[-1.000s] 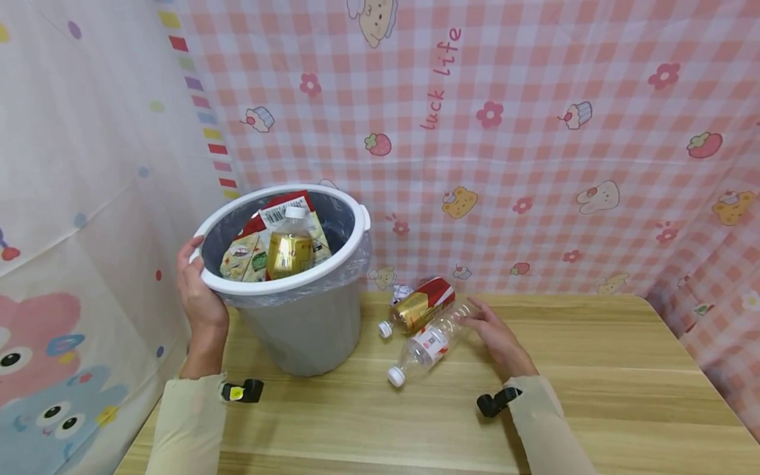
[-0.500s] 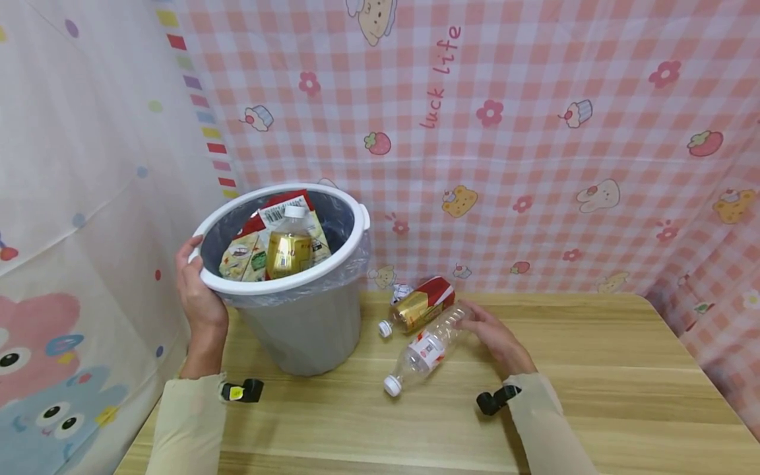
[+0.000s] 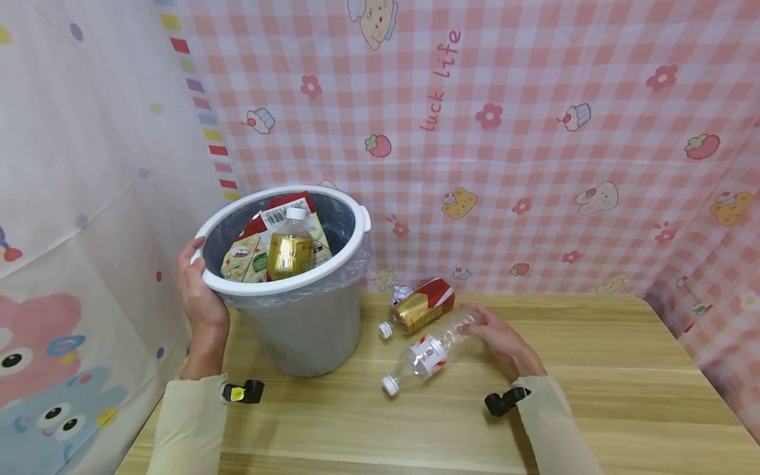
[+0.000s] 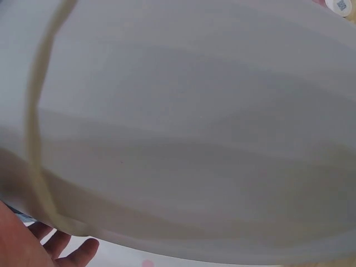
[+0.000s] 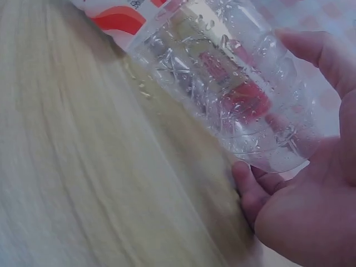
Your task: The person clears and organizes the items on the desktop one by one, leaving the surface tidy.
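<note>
Two grips: left hand (image 3: 202,298) on white trash can rim (image 3: 282,287), right hand (image 3: 503,340) round the base of a clear plastic bottle (image 3: 429,356). Got that low over the wooden tabletop (image 3: 600,389), can't tell if touching.

A wood-grain tabletop (image 3: 600,376) carries a grey waste bin (image 3: 305,336), a capped gold-and-red plastic bottle (image 3: 423,307) on its side and a small crumpled scrap (image 3: 401,293); whether the clear bottle (image 3: 429,355) touches it is unclear.
</note>
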Demonstrator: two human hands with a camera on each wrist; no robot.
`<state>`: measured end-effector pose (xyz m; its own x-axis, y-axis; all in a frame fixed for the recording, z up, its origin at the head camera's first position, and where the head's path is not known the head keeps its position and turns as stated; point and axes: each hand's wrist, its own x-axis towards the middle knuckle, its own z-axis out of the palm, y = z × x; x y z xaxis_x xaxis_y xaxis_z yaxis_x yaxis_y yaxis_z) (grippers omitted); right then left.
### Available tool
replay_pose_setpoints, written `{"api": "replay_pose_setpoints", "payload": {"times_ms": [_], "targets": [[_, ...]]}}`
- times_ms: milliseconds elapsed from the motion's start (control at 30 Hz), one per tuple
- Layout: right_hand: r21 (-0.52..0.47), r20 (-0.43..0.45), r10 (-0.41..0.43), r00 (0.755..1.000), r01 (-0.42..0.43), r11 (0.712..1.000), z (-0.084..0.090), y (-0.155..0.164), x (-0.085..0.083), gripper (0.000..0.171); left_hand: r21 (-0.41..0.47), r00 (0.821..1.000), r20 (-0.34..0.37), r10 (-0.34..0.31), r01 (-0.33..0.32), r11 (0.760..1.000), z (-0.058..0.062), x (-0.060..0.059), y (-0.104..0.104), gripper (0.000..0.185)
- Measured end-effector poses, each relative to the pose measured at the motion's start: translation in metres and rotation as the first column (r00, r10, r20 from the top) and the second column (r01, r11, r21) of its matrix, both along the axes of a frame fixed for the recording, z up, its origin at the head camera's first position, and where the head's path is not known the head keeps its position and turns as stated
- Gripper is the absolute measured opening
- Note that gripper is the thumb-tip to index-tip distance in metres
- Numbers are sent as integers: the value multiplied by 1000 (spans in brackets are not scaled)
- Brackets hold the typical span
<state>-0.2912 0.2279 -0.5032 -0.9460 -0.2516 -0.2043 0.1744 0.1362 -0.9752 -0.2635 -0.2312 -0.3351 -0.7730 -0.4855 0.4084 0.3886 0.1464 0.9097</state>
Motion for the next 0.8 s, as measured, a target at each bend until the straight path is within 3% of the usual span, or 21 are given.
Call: {"api": "replay_pose_setpoints", "payload": {"times_ms": [200, 433, 600, 800], "targets": [[-26, 6, 13, 1000, -13, 1000, 5, 7, 2, 78, 6, 1000, 10, -6, 5, 1000, 0, 0, 0, 44], [31, -40, 10, 999, -9, 999, 7, 13, 2, 74, -7, 1000, 11, -14, 14, 1000, 0, 1, -1, 44], [-7, -45, 3, 999, -3, 1000, 8, 13, 3, 70, -10, 1000, 13, -16, 17, 1000, -1, 1, -1, 44], [-7, -66, 17, 998, -18, 1000, 11, 13, 6, 69, -6, 1000, -18, -10, 10, 1000, -1, -1, -1, 45]]}}
